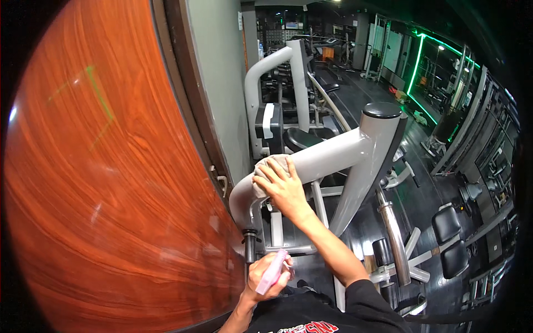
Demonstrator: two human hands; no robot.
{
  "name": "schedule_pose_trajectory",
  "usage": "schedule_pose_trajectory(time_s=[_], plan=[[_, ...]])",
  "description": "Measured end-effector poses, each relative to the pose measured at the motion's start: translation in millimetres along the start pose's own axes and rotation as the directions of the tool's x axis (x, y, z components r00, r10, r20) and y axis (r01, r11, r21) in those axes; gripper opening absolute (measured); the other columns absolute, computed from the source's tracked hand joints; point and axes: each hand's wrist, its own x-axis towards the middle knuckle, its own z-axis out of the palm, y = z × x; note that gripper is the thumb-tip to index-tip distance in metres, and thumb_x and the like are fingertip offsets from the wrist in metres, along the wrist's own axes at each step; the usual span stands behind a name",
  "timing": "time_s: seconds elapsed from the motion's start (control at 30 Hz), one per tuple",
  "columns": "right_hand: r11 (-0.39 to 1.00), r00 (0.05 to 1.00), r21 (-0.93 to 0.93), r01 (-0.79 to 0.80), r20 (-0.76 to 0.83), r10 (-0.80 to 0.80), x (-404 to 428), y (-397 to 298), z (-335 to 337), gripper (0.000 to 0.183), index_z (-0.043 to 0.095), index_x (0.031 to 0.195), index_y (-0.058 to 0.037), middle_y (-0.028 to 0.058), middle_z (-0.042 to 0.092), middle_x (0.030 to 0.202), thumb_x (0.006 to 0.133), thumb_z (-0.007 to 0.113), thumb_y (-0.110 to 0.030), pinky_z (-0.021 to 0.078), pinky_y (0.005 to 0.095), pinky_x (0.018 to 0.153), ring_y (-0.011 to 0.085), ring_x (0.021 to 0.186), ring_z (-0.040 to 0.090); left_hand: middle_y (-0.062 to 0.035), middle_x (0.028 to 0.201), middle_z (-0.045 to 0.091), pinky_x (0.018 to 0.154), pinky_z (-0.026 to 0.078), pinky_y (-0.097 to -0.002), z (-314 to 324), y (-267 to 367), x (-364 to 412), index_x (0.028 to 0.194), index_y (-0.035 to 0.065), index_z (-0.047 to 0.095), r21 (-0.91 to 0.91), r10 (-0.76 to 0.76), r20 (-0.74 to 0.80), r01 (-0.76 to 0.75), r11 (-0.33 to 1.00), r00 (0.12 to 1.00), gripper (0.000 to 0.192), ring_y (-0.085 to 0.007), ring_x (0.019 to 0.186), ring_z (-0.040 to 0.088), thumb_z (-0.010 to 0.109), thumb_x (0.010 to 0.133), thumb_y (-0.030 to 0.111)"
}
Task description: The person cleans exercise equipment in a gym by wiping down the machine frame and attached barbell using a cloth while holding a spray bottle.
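My right hand (284, 189) lies spread over a light grey-beige cloth (261, 171), pressing it against the silver-grey tube frame (325, 155) of a gym machine. The cloth wraps over the tube just before its bend at the left. Lower down, close to my body, my left hand (261, 270) grips a pink spray bottle (272, 272). Its head shows from above, while its body is mostly hidden by the hand. A black end piece (250, 245) points down from the tube's bend, just above my left hand.
A glossy wood-grain door (125, 166) with a handle (224, 183) stands close on my left. Behind is another grey machine frame (300, 83) with a black seat (302, 139). At right are a chrome bar (393, 241) and black pads (446, 224); dark flooring runs between machines.
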Motion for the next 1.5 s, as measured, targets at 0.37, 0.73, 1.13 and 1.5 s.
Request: schedule_pose_trajectory(time_s=[0.37,0.73,1.13,1.5], plan=[[0.99,0.99,-0.044,0.131,0.052,-0.128,1,-24,38,0.03,0.063,0.109,-0.0136,0.009,0.054,0.128,0.08,0.058,-0.021,0.017,0.0651,0.112,0.0323,0.131,0.041,-0.0098,0.091,0.066,0.065,0.053,-0.0282,19,3,4,0.112,-0.0047,0.057,-0.05,0.054,0.101,-0.049,0.998,0.993,0.037,-0.0158,0.066,0.065,0.067,0.077,-0.001],[0.925,0.917,-0.089,0.369,0.197,-0.346,3,-60,83,0.027,0.068,0.103,-0.0139,0.0081,0.06,0.123,0.083,0.055,-0.026,0.0184,0.0578,0.115,0.027,0.129,0.045,-0.0116,0.091,0.067,0.064,0.054,-0.0266,11,2,-3,0.115,-0.0047,0.055,-0.219,-0.039,0.047,0.048,0.975,0.998,0.039,-0.0133,0.064,0.066,0.065,0.077,-0.003],[0.908,0.902,-0.165,-0.385,-0.275,0.332,-40,99,-74,0.049,0.061,0.127,-0.0222,0.0057,0.05,0.142,0.079,0.059,-0.008,0.0135,0.0554,0.116,0.0288,0.137,0.038,-0.0163,0.094,0.064,0.064,0.055,-0.0295,17,-4,-3,0.117,-0.0047,0.052,-0.295,-0.034,0.072,0.053,0.954,0.997,0.039,-0.0171,0.067,0.066,0.061,0.079,-0.005],[0.975,0.984,-0.214,-0.055,-0.176,0.017,-70,40,22,0.046,0.057,0.129,-0.0373,-0.0048,0.049,0.142,0.086,0.056,-0.021,0.0081,0.0481,0.119,0.0171,0.136,0.04,-0.0122,0.09,0.068,0.061,0.055,-0.0274,21,4,-6,0.116,-0.0049,0.053,-0.263,-0.086,-0.019,0.077,0.962,0.996,0.038,-0.0149,0.065,0.067,0.063,0.08,-0.002]])
